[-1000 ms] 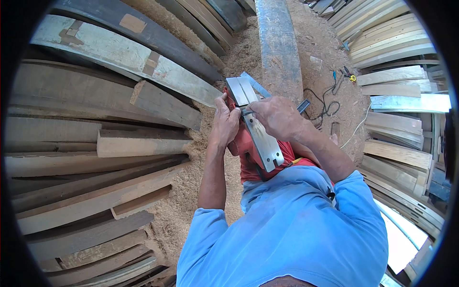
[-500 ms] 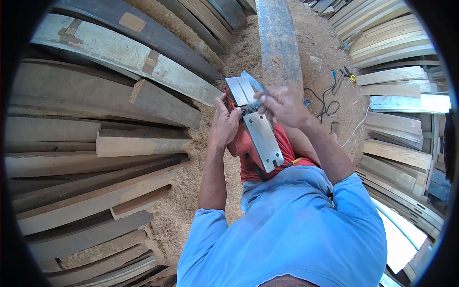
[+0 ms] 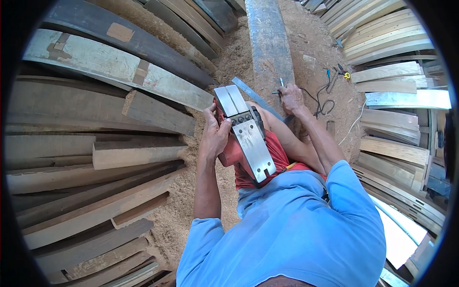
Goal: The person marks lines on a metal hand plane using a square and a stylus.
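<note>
On lap, left hand grips upturned planer; right hand perhaps on tool.

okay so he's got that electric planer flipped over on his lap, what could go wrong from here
1. Only the left hand steadies the upturned planer; resting on his lap, it could tip or slide off.
2. Fingers sit close to the cutter gap in the metal sole; if it is still powered, that could cut. The pictures do not show whether it is plugged in.
3. The right hand reaches to the grey plank, so his attention may be split. The black cable nearby could snag.
</note>
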`<action>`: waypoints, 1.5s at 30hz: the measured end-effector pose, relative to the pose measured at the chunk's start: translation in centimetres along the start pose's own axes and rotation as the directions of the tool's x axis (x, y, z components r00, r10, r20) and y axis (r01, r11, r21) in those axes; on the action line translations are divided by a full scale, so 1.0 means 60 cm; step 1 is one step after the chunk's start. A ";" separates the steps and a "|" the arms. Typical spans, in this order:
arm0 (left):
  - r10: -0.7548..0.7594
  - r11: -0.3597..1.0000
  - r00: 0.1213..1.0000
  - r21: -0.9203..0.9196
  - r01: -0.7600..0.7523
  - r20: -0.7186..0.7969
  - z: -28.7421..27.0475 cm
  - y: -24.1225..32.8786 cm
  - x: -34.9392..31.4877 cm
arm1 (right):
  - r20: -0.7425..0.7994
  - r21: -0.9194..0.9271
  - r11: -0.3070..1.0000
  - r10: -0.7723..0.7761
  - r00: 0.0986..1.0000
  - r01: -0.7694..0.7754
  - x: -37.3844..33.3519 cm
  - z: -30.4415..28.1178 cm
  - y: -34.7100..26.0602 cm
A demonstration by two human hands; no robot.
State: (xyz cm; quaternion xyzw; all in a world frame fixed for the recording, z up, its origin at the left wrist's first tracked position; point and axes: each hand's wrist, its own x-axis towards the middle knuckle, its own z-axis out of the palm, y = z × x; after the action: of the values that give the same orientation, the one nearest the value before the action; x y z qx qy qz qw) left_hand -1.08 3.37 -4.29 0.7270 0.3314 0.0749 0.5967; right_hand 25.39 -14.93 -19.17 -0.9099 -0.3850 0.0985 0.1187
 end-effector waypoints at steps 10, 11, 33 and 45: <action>0.030 1.000 0.999 0.002 -0.030 -0.015 -0.005 -0.011 0.000 | -0.103 0.139 0.935 0.340 0.935 -0.325 -0.045 -0.034 0.049; 0.030 1.000 1.000 0.003 -0.030 -0.009 -0.004 -0.009 0.001 | -0.035 0.196 0.896 0.412 0.910 -0.398 -0.056 -0.034 0.069; 0.014 0.997 1.000 -0.081 -0.016 -0.021 0.000 0.006 -0.010 | 0.141 0.887 0.462 -0.270 0.953 0.000 -0.245 -0.290 0.069; -0.028 0.999 1.000 -0.019 0.028 -0.013 0.000 0.010 -0.018 | 0.009 0.946 0.322 0.083 0.996 -0.035 -0.329 -0.168 -0.141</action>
State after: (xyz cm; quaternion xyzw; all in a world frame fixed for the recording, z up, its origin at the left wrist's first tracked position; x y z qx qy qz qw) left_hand -1.68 2.72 -3.46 0.7160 0.3448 0.0747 0.6023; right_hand 8.87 -24.91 -5.36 -0.6865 -0.2199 0.2894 0.6298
